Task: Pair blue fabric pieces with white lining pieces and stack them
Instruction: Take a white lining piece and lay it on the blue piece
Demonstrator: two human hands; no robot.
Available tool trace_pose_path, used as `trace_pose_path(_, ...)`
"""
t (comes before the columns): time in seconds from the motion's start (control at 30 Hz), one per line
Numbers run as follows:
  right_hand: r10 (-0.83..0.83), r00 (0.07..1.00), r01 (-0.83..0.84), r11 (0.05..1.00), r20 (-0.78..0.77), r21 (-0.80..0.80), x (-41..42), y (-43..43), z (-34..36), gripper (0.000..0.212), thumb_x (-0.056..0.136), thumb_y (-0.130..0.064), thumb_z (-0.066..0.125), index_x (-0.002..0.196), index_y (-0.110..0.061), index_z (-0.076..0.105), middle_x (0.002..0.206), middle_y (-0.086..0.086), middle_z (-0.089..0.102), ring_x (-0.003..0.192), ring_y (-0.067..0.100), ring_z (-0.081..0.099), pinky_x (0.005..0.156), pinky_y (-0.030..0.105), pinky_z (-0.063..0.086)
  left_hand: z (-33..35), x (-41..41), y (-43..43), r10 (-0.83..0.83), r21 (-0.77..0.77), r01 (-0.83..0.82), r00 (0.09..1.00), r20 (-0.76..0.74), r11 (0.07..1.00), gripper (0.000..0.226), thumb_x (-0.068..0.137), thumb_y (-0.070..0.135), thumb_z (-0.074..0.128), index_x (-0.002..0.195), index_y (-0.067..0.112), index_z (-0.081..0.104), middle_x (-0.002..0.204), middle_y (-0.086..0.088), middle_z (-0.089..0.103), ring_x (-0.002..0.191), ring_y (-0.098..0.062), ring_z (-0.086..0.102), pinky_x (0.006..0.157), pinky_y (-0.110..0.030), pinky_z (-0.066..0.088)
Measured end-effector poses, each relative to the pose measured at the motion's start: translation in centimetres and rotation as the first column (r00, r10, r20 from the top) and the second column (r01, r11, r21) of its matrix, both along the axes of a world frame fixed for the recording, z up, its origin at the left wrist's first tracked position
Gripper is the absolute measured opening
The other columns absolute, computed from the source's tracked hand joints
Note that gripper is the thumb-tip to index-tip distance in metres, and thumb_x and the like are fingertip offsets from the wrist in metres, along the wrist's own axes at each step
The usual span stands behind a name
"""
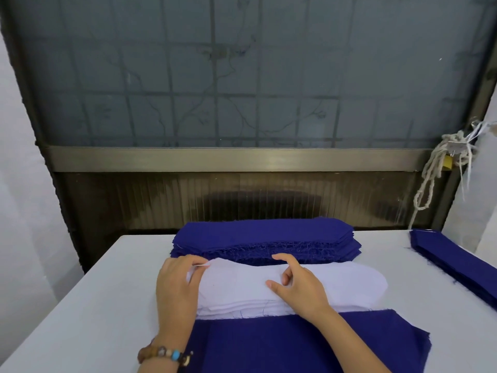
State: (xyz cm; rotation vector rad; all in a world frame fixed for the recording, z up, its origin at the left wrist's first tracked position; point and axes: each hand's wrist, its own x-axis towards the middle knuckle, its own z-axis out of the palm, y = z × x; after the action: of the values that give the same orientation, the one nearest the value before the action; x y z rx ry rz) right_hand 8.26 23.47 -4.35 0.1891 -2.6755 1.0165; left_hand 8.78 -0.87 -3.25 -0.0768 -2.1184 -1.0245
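Note:
A stack of white lining pieces lies across the middle of the table. Behind it sits a thick pile of blue fabric pieces with frayed edges. In front of it lies a wide blue fabric piece. My left hand pinches the left end of the top white piece between thumb and fingers. Over the middle of the white stack, my right hand has curled fingers that pinch the top white layer.
More blue pieces lie in a long pile at the table's right edge. The white table ends at a dark frame with a frosted window behind. A knotted rope hangs at the right.

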Motion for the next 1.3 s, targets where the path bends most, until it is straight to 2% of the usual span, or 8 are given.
trace_pose_path(0.2, 0.016, 1.000, -0.016, 1.000, 0.003, 0.018, -0.2, 0.0, 0.0, 0.058, 0.085, -0.044, 0.067, 0.135, -0.047, 0.036, 0.075, -0.006, 0.054, 0.071, 0.008, 0.053, 0.063, 0.016, 0.045, 0.0, -0.2, -0.2, -0.085, 0.227, 0.095, 0.995, -0.052, 0.969, 0.012, 0.088, 0.012, 0.066, 0.088, 0.023, 0.062, 0.105, 0.014, 0.060, 0.097, -0.002, 0.056, 0.085, -0.013, 0.040)
trace_pose_path(0.27, 0.036, 0.999, -0.036, 0.999, 0.005, 0.033, -0.2, 0.0, 0.1, 0.062, 0.086, -0.041, 0.066, 0.137, -0.050, 0.032, 0.074, -0.007, 0.053, 0.069, 0.008, 0.052, 0.062, 0.015, 0.044, -0.1, -0.3, -0.4, -0.153, 0.315, 0.154, 0.988, -0.030, 0.936, 0.010, 0.091, 0.015, 0.064, 0.087, 0.024, 0.061, 0.091, 0.019, 0.065, 0.089, 0.003, 0.058, 0.075, -0.008, 0.044)
trace_pose_path(0.33, 0.058, 0.998, -0.058, 0.997, 0.017, 0.052, -0.2, 0.1, 0.3, 0.060, 0.088, -0.039, 0.065, 0.136, -0.053, 0.031, 0.073, -0.008, 0.049, 0.067, 0.007, 0.049, 0.062, 0.014, 0.042, -0.5, -0.6, -0.5, -0.207, 0.365, 0.181, 0.978, 0.035, 0.913, 0.010, 0.093, 0.016, 0.061, 0.086, 0.023, 0.058, 0.081, 0.012, 0.063, 0.079, -0.001, 0.058, 0.068, -0.016, 0.047)
trace_pose_path(0.5, 0.064, 0.993, -0.070, 0.996, 0.102, 0.054, -0.5, 0.3, 0.7, 0.033, 0.089, -0.039, 0.063, 0.117, -0.046, 0.046, 0.075, -0.011, 0.043, 0.065, 0.005, 0.044, 0.060, 0.015, 0.038, -1.2, -1.2, -0.7, -0.148, 0.382, 0.087, 0.980, 0.132, 0.920, 0.016, 0.097, 0.020, 0.055, 0.086, 0.031, 0.052, 0.085, 0.012, 0.059, 0.079, -0.004, 0.056, 0.065, -0.020, 0.043)
trace_pose_path(0.7, 0.029, 0.986, -0.043, 0.996, 0.165, 0.079, -1.2, 1.5, 1.7, 0.018, 0.090, -0.031, 0.060, 0.106, -0.027, 0.053, 0.070, -0.014, 0.045, 0.064, 0.001, 0.043, 0.060, 0.016, 0.036, -1.9, -1.7, -1.1, -0.131, 0.372, 0.049, 0.972, 0.198, 0.927, 0.015, 0.097, 0.019, 0.055, 0.085, 0.028, 0.053, 0.086, 0.011, 0.060, 0.081, -0.007, 0.055, 0.065, -0.023, 0.042)
trace_pose_path(0.87, -0.116, 0.973, 0.094, 0.989, 0.199, 0.117, -1.2, 5.3, 2.4, 0.018, 0.086, -0.035, 0.069, 0.088, -0.023, 0.055, 0.077, -0.012, 0.054, 0.071, 0.006, 0.051, 0.062, 0.020, 0.040, -1.9, -2.0, -1.0, -0.084, 0.380, -0.021, 0.962, 0.258, 0.925, 0.011, 0.096, 0.026, 0.057, 0.086, 0.020, 0.056, 0.081, 0.003, 0.062, 0.072, -0.017, 0.059, 0.062, -0.026, 0.043)
trace_pose_path(1.0, -0.272, 0.945, 0.261, 0.962, 0.185, 0.080, -0.4, 9.5, 2.1, 0.022, 0.084, -0.038, 0.072, 0.088, -0.023, 0.057, 0.093, -0.005, 0.060, 0.086, 0.012, 0.056, 0.073, 0.023, 0.041, -1.7, -2.0, -1.0, -0.058, 0.396, -0.053, 0.963, 0.262, 0.917, 0.020, 0.094, 0.028, 0.061, 0.076, 0.022, 0.053, 0.068, -0.001, 0.061, 0.064, -0.020, 0.060, 0.060, -0.028, 0.044)
trace_pose_path(1.3, -0.456, 0.859, 0.483, 0.872, 0.234, -0.073, 0.5, 15.1, 0.8, 0.021, 0.085, -0.038, 0.069, 0.093, -0.022, 0.059, 0.094, 0.000, 0.060, 0.085, 0.019, 0.055, 0.074, 0.029, 0.041, -1.7, -2.0, -0.9, -0.043, 0.353, -0.064, 0.956, 0.289, 0.933, 0.017, 0.094, 0.031, 0.059, 0.080, 0.023, 0.053, 0.070, -0.003, 0.062, 0.066, -0.020, 0.060, 0.060, -0.027, 0.044)
